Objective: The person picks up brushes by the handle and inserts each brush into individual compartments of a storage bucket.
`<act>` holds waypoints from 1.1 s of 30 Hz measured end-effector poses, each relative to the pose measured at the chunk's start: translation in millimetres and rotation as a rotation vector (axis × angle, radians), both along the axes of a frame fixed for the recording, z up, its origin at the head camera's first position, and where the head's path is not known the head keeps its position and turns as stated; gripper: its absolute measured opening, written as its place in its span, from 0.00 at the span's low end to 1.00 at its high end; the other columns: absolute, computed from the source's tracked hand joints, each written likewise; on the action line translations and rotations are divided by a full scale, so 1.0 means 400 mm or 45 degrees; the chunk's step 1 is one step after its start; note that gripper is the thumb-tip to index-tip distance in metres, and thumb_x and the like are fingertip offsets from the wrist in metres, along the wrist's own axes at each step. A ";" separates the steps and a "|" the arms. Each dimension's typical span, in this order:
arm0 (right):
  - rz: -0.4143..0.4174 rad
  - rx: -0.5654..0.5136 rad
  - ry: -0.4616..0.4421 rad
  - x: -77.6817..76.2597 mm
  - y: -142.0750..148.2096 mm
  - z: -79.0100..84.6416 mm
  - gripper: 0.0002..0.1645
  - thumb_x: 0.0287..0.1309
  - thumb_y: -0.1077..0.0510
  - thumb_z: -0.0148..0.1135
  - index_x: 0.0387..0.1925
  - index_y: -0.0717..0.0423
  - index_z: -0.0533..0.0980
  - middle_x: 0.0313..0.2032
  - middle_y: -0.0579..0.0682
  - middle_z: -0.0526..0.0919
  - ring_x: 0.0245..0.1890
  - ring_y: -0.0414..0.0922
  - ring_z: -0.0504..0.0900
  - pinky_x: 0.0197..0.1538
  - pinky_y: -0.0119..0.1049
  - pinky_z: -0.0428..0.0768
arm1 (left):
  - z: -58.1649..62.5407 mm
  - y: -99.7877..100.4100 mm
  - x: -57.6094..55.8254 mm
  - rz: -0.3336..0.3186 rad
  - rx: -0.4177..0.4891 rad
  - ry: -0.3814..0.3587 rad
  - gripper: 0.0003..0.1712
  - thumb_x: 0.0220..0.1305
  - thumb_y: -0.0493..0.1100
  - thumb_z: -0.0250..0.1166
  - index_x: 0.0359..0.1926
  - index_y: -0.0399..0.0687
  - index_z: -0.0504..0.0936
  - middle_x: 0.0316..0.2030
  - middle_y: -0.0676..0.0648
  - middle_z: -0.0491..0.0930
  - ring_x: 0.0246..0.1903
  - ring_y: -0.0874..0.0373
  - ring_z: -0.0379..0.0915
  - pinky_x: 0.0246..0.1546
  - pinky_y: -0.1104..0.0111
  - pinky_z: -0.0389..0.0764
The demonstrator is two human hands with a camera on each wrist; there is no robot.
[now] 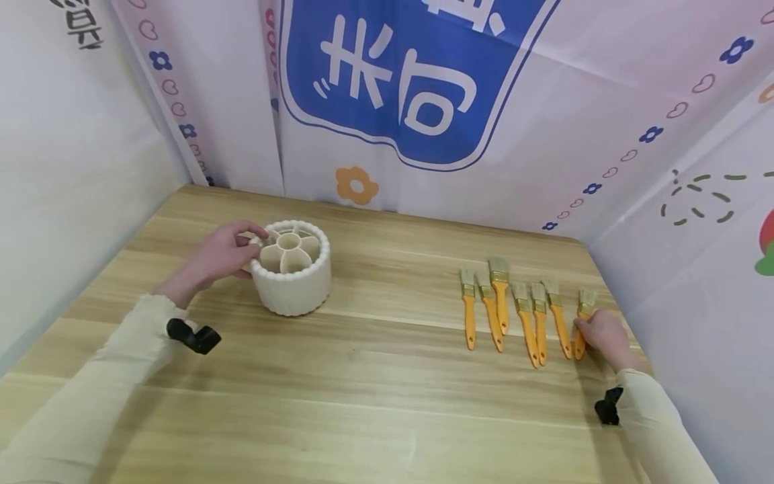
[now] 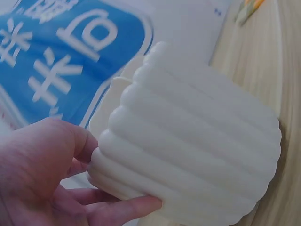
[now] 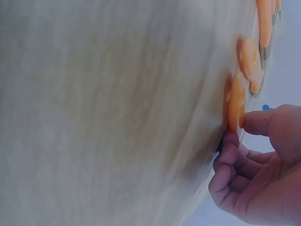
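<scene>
On the left of the table, my left hand (image 1: 220, 252) grips the rim of a white, round, fluted desk organizer (image 1: 293, 294). A petal-shaped divider (image 1: 288, 257) splits its inside into compartments. The left wrist view has the thumb and fingers of that hand (image 2: 51, 174) on either side of the rim of the organizer (image 2: 188, 141), which stands upright. Far to the right, my right hand (image 1: 607, 336) pinches the rightmost paintbrush (image 1: 580, 344), orange-handled with pale bristles. Close up, thumb and forefinger of the hand (image 3: 268, 165) meet on the handle of this brush (image 3: 238, 101), near the tabletop.
Several more orange paintbrushes (image 1: 500, 296) lie side by side left of my right hand, bristles away from me. They rest on a wood-grain table (image 1: 375, 383). Printed white cloth walls (image 1: 520, 195) close off the back and both sides.
</scene>
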State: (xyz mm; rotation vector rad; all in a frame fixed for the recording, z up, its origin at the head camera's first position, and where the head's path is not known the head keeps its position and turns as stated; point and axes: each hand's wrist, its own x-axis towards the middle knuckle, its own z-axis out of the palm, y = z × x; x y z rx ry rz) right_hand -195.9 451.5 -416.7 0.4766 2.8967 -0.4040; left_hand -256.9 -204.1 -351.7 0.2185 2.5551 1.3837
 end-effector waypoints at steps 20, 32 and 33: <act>-0.002 0.028 0.041 0.002 0.000 -0.007 0.27 0.62 0.53 0.47 0.07 0.51 0.62 0.09 0.43 0.61 0.12 0.40 0.65 0.17 0.31 0.65 | -0.007 0.278 0.014 -0.197 0.090 -0.075 0.19 0.63 0.38 0.49 0.55 0.42 0.70 0.40 0.40 0.74 0.33 0.56 0.71 0.34 0.58 0.85; 0.007 0.058 0.046 -0.001 -0.005 -0.002 0.24 0.61 0.53 0.48 0.10 0.53 0.62 0.12 0.46 0.63 0.14 0.42 0.66 0.18 0.32 0.65 | -0.008 0.324 0.001 -0.205 0.112 -0.067 0.17 0.65 0.37 0.50 0.55 0.42 0.70 0.37 0.42 0.73 0.29 0.57 0.70 0.31 0.55 0.83; 0.009 0.059 0.047 -0.003 -0.006 -0.002 0.24 0.61 0.53 0.48 0.10 0.53 0.62 0.12 0.46 0.63 0.14 0.42 0.66 0.18 0.32 0.65 | -0.009 0.323 0.001 -0.204 0.114 -0.060 0.17 0.65 0.37 0.50 0.55 0.42 0.70 0.35 0.42 0.72 0.29 0.57 0.70 0.31 0.55 0.83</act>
